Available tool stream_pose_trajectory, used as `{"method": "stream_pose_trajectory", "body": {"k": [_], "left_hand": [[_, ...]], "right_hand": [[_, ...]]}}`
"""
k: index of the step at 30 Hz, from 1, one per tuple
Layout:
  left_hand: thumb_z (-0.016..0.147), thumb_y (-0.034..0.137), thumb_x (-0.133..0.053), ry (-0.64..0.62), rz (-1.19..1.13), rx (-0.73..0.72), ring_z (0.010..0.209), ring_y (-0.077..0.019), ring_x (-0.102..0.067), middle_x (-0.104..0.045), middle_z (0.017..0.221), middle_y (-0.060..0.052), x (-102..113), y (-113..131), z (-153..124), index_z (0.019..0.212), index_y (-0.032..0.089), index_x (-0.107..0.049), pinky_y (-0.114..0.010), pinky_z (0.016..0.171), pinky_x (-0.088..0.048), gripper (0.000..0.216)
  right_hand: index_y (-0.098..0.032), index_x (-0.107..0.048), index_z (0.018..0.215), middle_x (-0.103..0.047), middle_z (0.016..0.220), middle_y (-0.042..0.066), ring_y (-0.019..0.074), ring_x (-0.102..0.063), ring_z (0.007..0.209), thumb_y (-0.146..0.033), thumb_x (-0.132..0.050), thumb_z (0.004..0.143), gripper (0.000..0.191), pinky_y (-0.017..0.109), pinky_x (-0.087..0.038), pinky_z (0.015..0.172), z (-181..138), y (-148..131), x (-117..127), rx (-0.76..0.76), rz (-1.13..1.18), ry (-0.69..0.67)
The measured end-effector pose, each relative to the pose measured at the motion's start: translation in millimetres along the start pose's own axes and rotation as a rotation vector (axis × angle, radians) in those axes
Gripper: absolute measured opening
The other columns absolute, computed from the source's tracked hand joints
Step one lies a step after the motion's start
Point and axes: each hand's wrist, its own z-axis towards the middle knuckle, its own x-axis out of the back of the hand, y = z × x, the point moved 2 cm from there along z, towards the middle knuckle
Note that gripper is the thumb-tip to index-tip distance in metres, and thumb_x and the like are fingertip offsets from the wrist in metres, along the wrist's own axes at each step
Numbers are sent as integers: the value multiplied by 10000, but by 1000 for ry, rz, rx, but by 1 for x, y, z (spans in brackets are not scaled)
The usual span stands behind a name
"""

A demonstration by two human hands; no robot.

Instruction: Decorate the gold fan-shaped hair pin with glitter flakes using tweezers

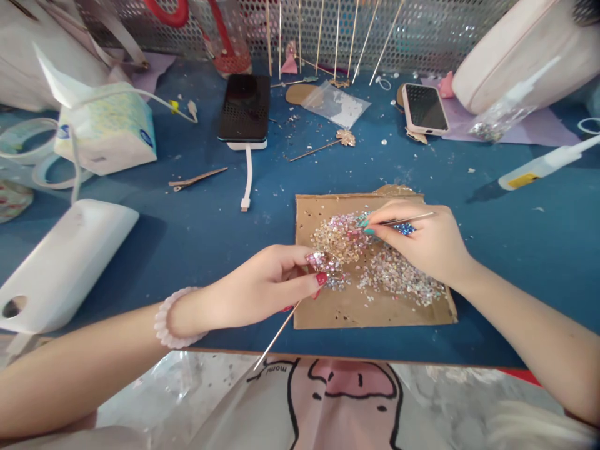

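Head view: left hand (267,286) pinches sparkly piece (324,262) at fingertips (320,279); right hand (429,247) clasps tool (412,219).

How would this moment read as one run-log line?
left hand: holding thin metal stick | right hand: holding slim tool over rhinestones | rhinestones: loose piles on cardboard sheet

The desk (187,231) is deep blue. Near its front edge, tan cardboard (375,317) carries silver, gold, pink and bright blue sparkling bits (398,275). Pinkish stones pattern the piece (319,259) in the red-nailed left hand (267,282); the right hand (424,247) has teal nails (370,231); the bracelet (162,320) is pale pink.
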Motion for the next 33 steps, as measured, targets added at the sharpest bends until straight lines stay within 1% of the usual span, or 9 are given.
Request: {"method": "stream_pose_trajectory", "body": {"k": [4, 8, 12, 15, 18, 21, 23, 27, 33], "left_hand": [[903, 266, -485, -16, 5, 18, 506, -59, -386, -434, 630, 53, 0, -1, 0, 783, 144, -534, -151, 466, -350, 178], [904, 252, -480, -26, -3, 46, 482, -46, -409, -479, 653, 45, -1, -2, 0, 773, 146, -525, -149, 459, -362, 174], [890, 205, -494, -67, -27, 63, 468, -36, -430, -522, 680, 43, -3, -2, -1, 766, 150, -522, -141, 458, -378, 139], [884, 176, -490, -98, -32, 78, 467, -32, -437, -537, 692, 50, -4, -1, -1, 798, 157, -526, -137, 467, -388, 95], [880, 151, -480, -124, -14, 90, 477, -29, -445, -555, 714, 51, -5, 0, -1, 816, 157, -537, -134, 482, -397, 86], [882, 162, -484, -139, 0, 111, 484, -32, -452, -574, 732, 45, -7, 1, -2, 839, 154, -557, -137, 488, -413, 85], [878, 180, -496, -128, 3, 119, 477, -34, -455, -583, 732, 41, -7, 2, -2, 812, 155, -552, -139, 483, -419, 90], [870, 195, -508, -118, 24, 119, 475, -37, -467, -584, 718, 34, -7, 1, -2, 779, 151, -548, -139, 480, -423, 108], [864, 170, -494, -125, 39, 118, 483, -32, -475, -585, 720, 38, -7, 0, -2, 778, 149, -549, -130, 484, -427, 104]], "right_hand": [[-229, -663, 783, -713, 800, 8, 145, -667, 761, -215, -604, 855, 94, 298, -524, 695, -5, -11, 6, 35, 56, 61], [-240, -658, 812, -706, 789, -13, 141, -670, 774, -171, -639, 828, 74, 300, -530, 707, -10, -28, 9, 95, 188, 97], [-267, -661, 859, -709, 783, -27, 152, -674, 754, -93, -672, 779, 192, 332, -559, 730, -16, -42, 5, 185, 267, 122], [-267, -661, 903, -715, 800, -13, 167, -677, 725, -66, -669, 767, 243, 357, -570, 708, -19, -49, 3, 252, 311, 90], [-267, -657, 909, -715, 791, 2, 179, -679, 723, -77, -657, 786, 226, 374, -570, 712, -20, -54, 2, 264, 306, 50], [-246, -664, 893, -714, 775, 10, 176, -675, 707, -85, -667, 781, 196, 369, -574, 712, -20, -57, 2, 277, 297, 56], [-239, -671, 875, -715, 771, 9, 173, -674, 694, -93, -672, 777, 176, 363, -579, 707, -20, -58, 2, 285, 288, 65], [-266, -673, 852, -717, 778, 1, 176, -673, 691, -125, -654, 800, 151, 360, -580, 673, -20, -59, 1, 290, 242, 52], [-206, -663, 864, -716, 807, 28, 163, -669, 729, -90, -672, 779, 144, 333, -569, 718, -21, -58, 1, 320, 218, 21]]}}
